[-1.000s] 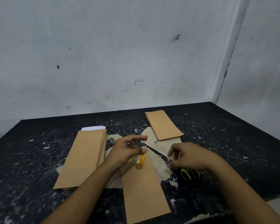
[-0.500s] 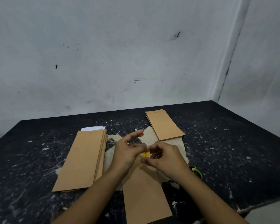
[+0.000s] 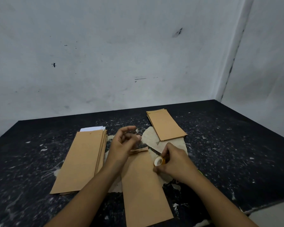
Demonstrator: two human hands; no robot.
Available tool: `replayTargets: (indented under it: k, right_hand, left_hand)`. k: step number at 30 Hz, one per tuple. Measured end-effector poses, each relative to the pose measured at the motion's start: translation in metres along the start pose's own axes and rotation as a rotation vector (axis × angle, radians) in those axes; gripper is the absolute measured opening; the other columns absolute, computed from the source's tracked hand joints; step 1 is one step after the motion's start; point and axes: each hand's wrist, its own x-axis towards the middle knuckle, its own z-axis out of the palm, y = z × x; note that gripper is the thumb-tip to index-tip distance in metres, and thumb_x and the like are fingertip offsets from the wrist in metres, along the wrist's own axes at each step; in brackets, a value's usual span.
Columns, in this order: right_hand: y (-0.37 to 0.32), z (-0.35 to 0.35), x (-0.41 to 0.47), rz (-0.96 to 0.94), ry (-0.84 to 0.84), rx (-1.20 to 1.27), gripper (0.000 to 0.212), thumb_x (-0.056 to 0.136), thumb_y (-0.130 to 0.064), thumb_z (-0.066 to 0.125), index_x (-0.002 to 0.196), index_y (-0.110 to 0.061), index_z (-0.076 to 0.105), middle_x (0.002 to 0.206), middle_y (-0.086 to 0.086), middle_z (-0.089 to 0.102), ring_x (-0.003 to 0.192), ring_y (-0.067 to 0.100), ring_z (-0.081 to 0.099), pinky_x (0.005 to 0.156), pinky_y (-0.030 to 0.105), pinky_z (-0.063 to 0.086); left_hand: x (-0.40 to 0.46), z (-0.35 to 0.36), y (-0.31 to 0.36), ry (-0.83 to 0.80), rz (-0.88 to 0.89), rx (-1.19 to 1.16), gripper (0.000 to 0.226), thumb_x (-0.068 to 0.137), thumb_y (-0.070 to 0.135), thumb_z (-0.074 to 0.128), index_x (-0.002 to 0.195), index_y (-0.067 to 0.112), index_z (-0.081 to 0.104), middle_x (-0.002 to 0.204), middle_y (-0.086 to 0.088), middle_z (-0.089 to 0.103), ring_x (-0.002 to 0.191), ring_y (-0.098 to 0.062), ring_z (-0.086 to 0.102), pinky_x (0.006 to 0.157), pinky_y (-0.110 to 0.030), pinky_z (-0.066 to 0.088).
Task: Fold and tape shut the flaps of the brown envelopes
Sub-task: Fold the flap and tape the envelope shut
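The taping step is in hand: near the worktop's front edge lies the long brown paper envelope [image 3: 143,185], the right hand [image 3: 174,164] pinching a small yellow tape roll [image 3: 159,161], the left hand [image 3: 123,143] loosely spread over its folded flap [image 3: 138,151], so next comes drawing tape across.

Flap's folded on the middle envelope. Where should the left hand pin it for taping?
Probably press the folded flap at the far end of the envelope flat from above with the left hand; it looks slightly lifted. Stay on its left side: the right hand brings the tape roll from the right.
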Motion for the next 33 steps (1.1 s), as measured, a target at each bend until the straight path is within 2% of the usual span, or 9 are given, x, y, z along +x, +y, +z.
replayTargets:
  k: [3, 7, 10, 13, 16, 20, 24, 28, 33]
  right_hand:
    - [0.001, -0.013, -0.003, 0.009, -0.086, -0.073, 0.059, 0.055, -0.043, 0.095, 0.088, -0.022, 0.052, 0.096, -0.005, 0.057, 0.084, 0.012, 0.054, 0.062, 0.028, 0.043]
    - [0.000, -0.033, 0.002, -0.066, -0.181, -0.110, 0.059, 0.059, -0.048, 0.093, 0.099, -0.033, 0.053, 0.112, -0.016, 0.051, 0.097, 0.002, 0.051, 0.073, 0.022, 0.045]
    - [-0.013, -0.040, 0.011, -0.148, -0.223, 0.132, 0.052, 0.070, -0.044, 0.089, 0.111, -0.034, 0.059, 0.121, -0.016, 0.059, 0.107, 0.002, 0.058, 0.084, 0.020, 0.051]
    - [-0.031, -0.031, 0.022, -0.129, -0.386, 0.556, 0.045, 0.081, -0.030, 0.081, 0.121, -0.019, 0.065, 0.121, -0.004, 0.068, 0.108, 0.006, 0.067, 0.085, 0.019, 0.054]
    - [-0.040, -0.016, 0.036, -0.057, -0.493, 0.831, 0.040, 0.083, -0.029, 0.072, 0.116, -0.007, 0.067, 0.107, 0.008, 0.074, 0.096, 0.019, 0.071, 0.082, 0.030, 0.057]
    - [-0.040, -0.014, 0.048, -0.010, -0.448, 0.958, 0.010, 0.093, -0.006, 0.065, 0.099, 0.000, 0.070, 0.084, 0.010, 0.071, 0.073, 0.017, 0.065, 0.066, 0.026, 0.055]
    - [-0.037, -0.019, 0.058, -0.041, -0.404, 0.869, 0.008, 0.090, 0.003, 0.066, 0.096, 0.001, 0.072, 0.076, 0.008, 0.070, 0.065, 0.013, 0.065, 0.064, 0.024, 0.056]
    - [-0.036, -0.022, 0.069, -0.062, -0.289, 0.622, 0.007, 0.087, 0.002, 0.072, 0.092, 0.000, 0.076, 0.074, 0.010, 0.072, 0.062, 0.013, 0.067, 0.062, 0.023, 0.057]
    - [-0.037, -0.013, 0.078, -0.024, -0.274, 0.493, 0.005, 0.086, 0.003, 0.074, 0.090, 0.001, 0.073, 0.067, 0.007, 0.073, 0.061, 0.017, 0.070, 0.056, 0.023, 0.055]
  left_hand:
    - [0.002, -0.003, 0.003, 0.005, -0.013, -0.119, 0.016, 0.093, 0.006, 0.063, 0.108, 0.013, 0.062, 0.092, -0.015, 0.074, 0.093, -0.027, 0.072, 0.078, -0.031, 0.057]
    - [0.005, -0.006, 0.003, -0.020, -0.035, -0.188, 0.015, 0.092, -0.005, 0.057, 0.098, 0.009, 0.058, 0.082, -0.019, 0.070, 0.084, -0.029, 0.070, 0.077, -0.033, 0.056]
    - [0.005, -0.006, 0.004, -0.032, -0.052, -0.225, 0.017, 0.091, -0.007, 0.056, 0.097, 0.009, 0.058, 0.085, -0.020, 0.067, 0.082, -0.028, 0.071, 0.074, -0.032, 0.057]
    - [0.006, -0.006, 0.004, -0.055, -0.072, -0.244, 0.018, 0.090, -0.007, 0.057, 0.095, 0.010, 0.058, 0.079, -0.014, 0.069, 0.077, -0.024, 0.069, 0.072, -0.032, 0.056]
    - [0.006, -0.007, 0.006, -0.051, -0.060, -0.232, 0.018, 0.088, -0.007, 0.058, 0.091, 0.011, 0.060, 0.078, -0.008, 0.065, 0.076, -0.022, 0.065, 0.068, -0.032, 0.055]
    - [0.009, -0.013, 0.011, -0.039, -0.027, -0.221, 0.016, 0.090, -0.008, 0.056, 0.092, 0.008, 0.057, 0.077, -0.013, 0.070, 0.075, -0.024, 0.069, 0.070, -0.030, 0.058]
    - [0.013, -0.022, 0.012, -0.033, 0.015, -0.022, 0.011, 0.091, -0.005, 0.061, 0.094, 0.005, 0.059, 0.079, -0.011, 0.069, 0.077, -0.023, 0.071, 0.069, -0.027, 0.058]
    - [0.020, -0.033, 0.011, -0.108, -0.008, 0.376, 0.011, 0.092, 0.006, 0.067, 0.101, 0.010, 0.070, 0.082, -0.001, 0.069, 0.071, 0.001, 0.065, 0.063, -0.012, 0.048]
    - [0.030, -0.046, 0.007, -0.164, -0.103, 0.579, 0.010, 0.090, 0.011, 0.071, 0.094, 0.018, 0.078, 0.086, 0.001, 0.076, 0.073, 0.004, 0.065, 0.073, -0.014, 0.049]
